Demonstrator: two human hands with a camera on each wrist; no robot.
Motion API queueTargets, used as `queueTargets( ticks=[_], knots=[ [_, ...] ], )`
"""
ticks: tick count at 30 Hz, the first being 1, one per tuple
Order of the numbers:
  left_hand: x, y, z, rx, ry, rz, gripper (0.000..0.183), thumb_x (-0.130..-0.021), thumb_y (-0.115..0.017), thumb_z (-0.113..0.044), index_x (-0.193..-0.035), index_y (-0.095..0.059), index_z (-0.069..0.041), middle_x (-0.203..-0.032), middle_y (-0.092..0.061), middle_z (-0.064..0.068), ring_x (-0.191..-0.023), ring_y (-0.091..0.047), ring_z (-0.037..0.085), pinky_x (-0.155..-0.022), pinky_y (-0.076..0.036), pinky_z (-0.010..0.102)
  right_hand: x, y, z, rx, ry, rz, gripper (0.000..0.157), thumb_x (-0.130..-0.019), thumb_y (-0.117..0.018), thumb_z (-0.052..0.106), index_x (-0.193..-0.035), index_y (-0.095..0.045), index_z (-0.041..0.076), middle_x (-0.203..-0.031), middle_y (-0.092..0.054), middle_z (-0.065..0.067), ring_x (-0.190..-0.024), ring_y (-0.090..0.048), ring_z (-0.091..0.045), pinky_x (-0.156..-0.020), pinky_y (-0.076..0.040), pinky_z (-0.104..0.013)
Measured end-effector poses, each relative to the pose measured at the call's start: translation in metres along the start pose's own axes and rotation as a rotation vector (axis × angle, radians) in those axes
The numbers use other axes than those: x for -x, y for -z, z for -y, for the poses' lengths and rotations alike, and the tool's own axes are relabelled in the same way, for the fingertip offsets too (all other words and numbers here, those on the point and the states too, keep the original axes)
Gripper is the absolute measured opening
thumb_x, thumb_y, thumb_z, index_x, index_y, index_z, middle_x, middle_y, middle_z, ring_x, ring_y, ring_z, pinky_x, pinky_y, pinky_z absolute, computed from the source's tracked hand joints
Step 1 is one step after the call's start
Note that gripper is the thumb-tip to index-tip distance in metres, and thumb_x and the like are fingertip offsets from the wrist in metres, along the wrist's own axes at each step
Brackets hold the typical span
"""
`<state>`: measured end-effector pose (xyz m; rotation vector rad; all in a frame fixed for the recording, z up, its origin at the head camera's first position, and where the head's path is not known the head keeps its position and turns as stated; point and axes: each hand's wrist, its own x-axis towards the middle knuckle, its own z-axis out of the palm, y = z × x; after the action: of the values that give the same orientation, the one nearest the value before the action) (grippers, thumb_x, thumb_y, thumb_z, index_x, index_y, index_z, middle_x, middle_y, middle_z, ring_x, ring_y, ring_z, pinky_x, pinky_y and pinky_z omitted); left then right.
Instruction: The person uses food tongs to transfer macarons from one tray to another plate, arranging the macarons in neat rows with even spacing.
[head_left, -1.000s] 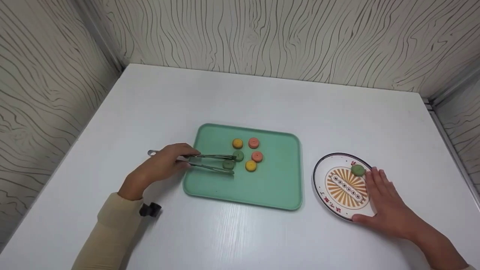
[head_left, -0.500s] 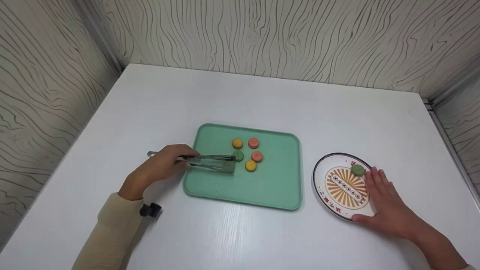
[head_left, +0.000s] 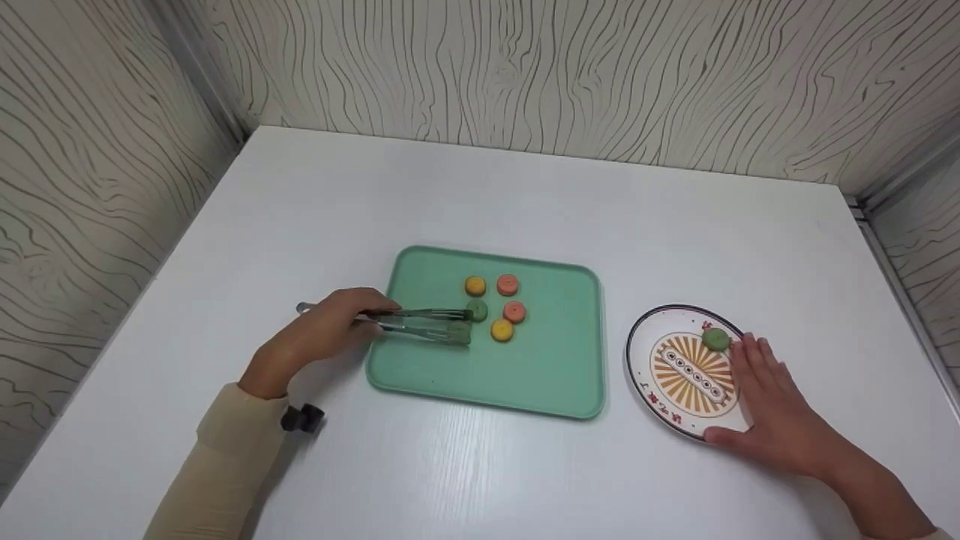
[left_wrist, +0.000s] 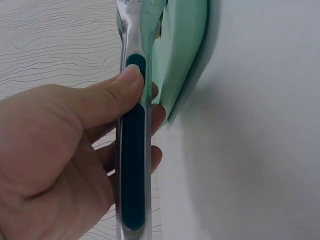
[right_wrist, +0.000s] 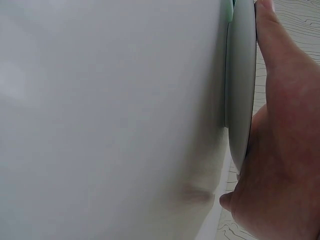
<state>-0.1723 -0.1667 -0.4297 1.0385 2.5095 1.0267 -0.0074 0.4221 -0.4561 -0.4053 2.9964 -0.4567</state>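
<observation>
My left hand [head_left: 319,326] grips a pair of metal tongs [head_left: 420,313], thumb on the dark teal handle inlay [left_wrist: 134,165] in the left wrist view. The tong arms reach over the green tray [head_left: 540,382], their tips on either side of a green macaron [head_left: 458,331], which is partly hidden. Another green macaron [head_left: 477,310] lies just beyond the far tip. My right hand [head_left: 776,416] rests with straight fingers on the right rim of a patterned white plate [head_left: 646,337], thumb at its near edge. One green macaron [head_left: 716,340] is on that plate, close to the fingertips.
Right of the tongs on the tray lie two yellow macarons [head_left: 502,330] and two pink macarons [head_left: 514,312]. Tray and plate stand apart on a white table [head_left: 465,480]. Wood-patterned panels [head_left: 525,75] rise behind the table and at its sides.
The near arm of the tongs has moved in toward the far arm, so the tips have narrowed around the green macaron. The right hand and plate have stayed in place.
</observation>
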Motion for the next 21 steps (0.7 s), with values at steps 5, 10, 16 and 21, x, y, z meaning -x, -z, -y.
queueTargets(
  ticks=[5, 10, 16, 21],
  knots=[
    [-0.0004, -0.0002, -0.0011, 0.0, 0.009, 0.003, 0.03, -0.093, -0.068, 0.005, -0.124, -0.068, 0.004, -0.117, -0.07, 0.014, -0.109, -0.065, 0.032, -0.095, -0.052, 0.05, -0.0007, -0.0002, -0.0001, 0.015, -0.011, 0.009, 0.127, -0.083, -0.079, 0.054, -0.16, 0.004, -0.005, -0.165, 0.006, -0.031, -0.153, 0.02, -0.033, -0.112, 0.021, -0.02],
    [-0.0009, -0.0003, -0.0015, -0.008, 0.016, 0.003, 0.028, -0.094, -0.068, 0.004, -0.122, -0.07, 0.002, -0.115, -0.071, 0.012, -0.108, -0.065, 0.03, -0.094, -0.052, 0.048, -0.0008, 0.0002, 0.0, 0.011, -0.014, 0.009, 0.127, -0.083, -0.079, 0.054, -0.16, 0.003, -0.006, -0.165, 0.006, -0.031, -0.153, 0.02, -0.033, -0.111, 0.021, -0.02],
    [-0.0009, -0.0005, -0.0012, -0.011, 0.019, -0.005, 0.027, -0.093, -0.068, 0.006, -0.12, -0.071, 0.001, -0.113, -0.072, 0.011, -0.106, -0.065, 0.029, -0.093, -0.053, 0.047, -0.0004, 0.0004, 0.0003, 0.0, -0.022, 0.014, 0.127, -0.084, -0.079, 0.054, -0.16, 0.004, -0.005, -0.165, 0.006, -0.03, -0.153, 0.02, -0.033, -0.112, 0.021, -0.02],
    [-0.0013, -0.001, -0.0024, -0.01, 0.042, -0.011, 0.027, -0.093, -0.068, 0.005, -0.12, -0.072, -0.001, -0.113, -0.072, 0.009, -0.106, -0.065, 0.027, -0.092, -0.052, 0.045, -0.0007, 0.0001, 0.0008, -0.01, -0.04, 0.029, 0.127, -0.083, -0.078, 0.054, -0.16, 0.004, -0.005, -0.166, 0.006, -0.03, -0.153, 0.02, -0.033, -0.111, 0.022, -0.02]
  ],
)
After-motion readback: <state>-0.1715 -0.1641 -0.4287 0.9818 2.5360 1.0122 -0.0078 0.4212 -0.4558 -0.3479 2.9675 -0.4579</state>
